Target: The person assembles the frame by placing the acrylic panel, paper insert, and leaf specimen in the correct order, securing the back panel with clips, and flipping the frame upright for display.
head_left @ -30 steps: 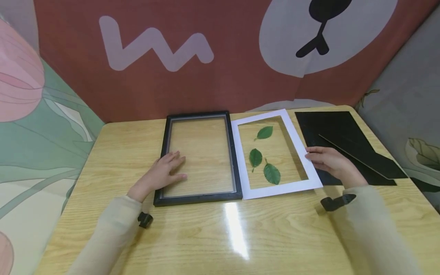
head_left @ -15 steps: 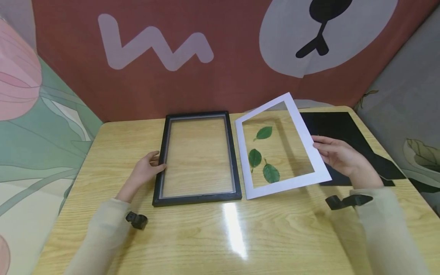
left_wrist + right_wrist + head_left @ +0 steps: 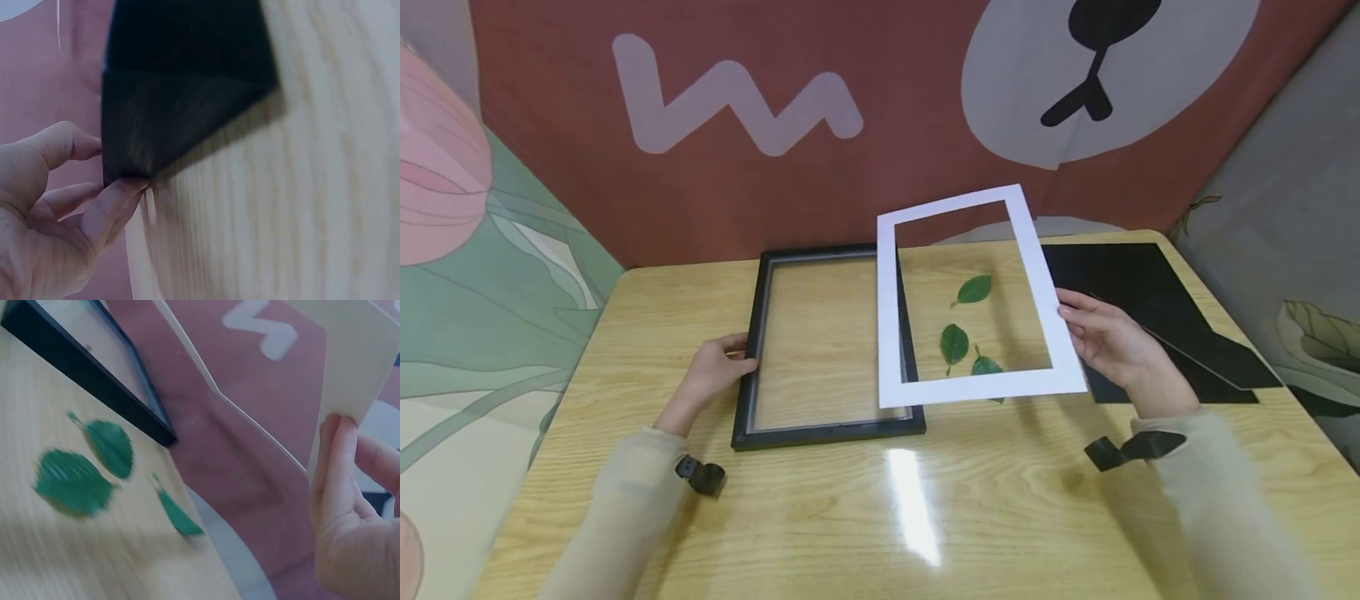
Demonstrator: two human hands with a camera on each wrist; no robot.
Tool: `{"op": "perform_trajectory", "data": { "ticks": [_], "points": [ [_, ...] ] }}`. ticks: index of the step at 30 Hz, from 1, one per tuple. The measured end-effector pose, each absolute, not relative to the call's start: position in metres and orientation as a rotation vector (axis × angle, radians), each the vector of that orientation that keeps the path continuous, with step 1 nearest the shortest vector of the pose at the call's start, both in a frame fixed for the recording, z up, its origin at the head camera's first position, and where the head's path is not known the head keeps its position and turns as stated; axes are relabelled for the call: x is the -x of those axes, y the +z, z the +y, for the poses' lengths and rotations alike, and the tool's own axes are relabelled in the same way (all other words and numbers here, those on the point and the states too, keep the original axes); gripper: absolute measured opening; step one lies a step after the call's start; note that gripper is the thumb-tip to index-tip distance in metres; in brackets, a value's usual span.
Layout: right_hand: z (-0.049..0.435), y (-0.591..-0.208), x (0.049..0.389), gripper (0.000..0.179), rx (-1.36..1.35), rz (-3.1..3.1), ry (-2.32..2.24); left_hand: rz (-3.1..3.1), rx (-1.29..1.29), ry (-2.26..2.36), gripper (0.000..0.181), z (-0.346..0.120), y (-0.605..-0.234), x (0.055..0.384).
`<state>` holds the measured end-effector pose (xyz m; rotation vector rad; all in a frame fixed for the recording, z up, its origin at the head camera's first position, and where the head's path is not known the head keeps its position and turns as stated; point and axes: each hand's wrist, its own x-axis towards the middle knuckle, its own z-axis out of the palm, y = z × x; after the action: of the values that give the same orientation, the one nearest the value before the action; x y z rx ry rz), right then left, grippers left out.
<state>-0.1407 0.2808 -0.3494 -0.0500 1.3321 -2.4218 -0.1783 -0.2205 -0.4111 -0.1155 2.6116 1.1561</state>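
Note:
A black picture frame (image 3: pixel 831 432) with a clear pane lies flat on the table, left of the middle. My left hand (image 3: pixel 709 375) grips its left side; in the left wrist view, the thumb and fingers (image 3: pixel 115 209) are on either side of the frame's edge. My right hand (image 3: pixel 1116 342) pinches the right side of a white picture mat (image 3: pixel 985 388). The mat is raised off the table and tilted, its left strip passing over the frame's right side. Three green leaves (image 3: pixel 954 342) lie on the table, seen through the mat's opening; the mat's lower strip partly covers one.
A black backing board (image 3: pixel 1108 271) with a folding stand (image 3: pixel 1228 357) lies at the right of the wooden table (image 3: pixel 820 525). Behind the table hangs a red printed cloth (image 3: pixel 737 200). Each sleeve has a small black camera (image 3: pixel 700 476) at the wrist.
My right hand has lifted the white mat off the table and carried it left, partly over the frame. My left hand has moved from above the frame to its left edge.

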Motion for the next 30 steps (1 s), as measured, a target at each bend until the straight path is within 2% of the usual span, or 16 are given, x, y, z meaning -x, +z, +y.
{"op": "perform_trajectory", "data": {
  "ticks": [18,20,25,30],
  "points": [
    [0.195,-0.384,0.152,0.018,-0.139,1.389,-2.253,2.540,0.110,1.209,0.060,-0.212,-0.409,0.178],
    [0.188,-0.387,0.152,0.023,-0.142,1.425,-2.225,2.527,0.115,1.222,0.060,-0.210,-0.409,0.177],
    [0.174,-0.394,0.153,0.052,-0.169,1.506,-2.163,2.520,0.144,1.229,0.061,-0.206,-0.411,0.176],
    [0.164,-0.399,0.153,0.053,-0.193,1.556,-2.134,2.514,0.150,1.232,0.061,-0.201,-0.410,0.175]
  ]
}}
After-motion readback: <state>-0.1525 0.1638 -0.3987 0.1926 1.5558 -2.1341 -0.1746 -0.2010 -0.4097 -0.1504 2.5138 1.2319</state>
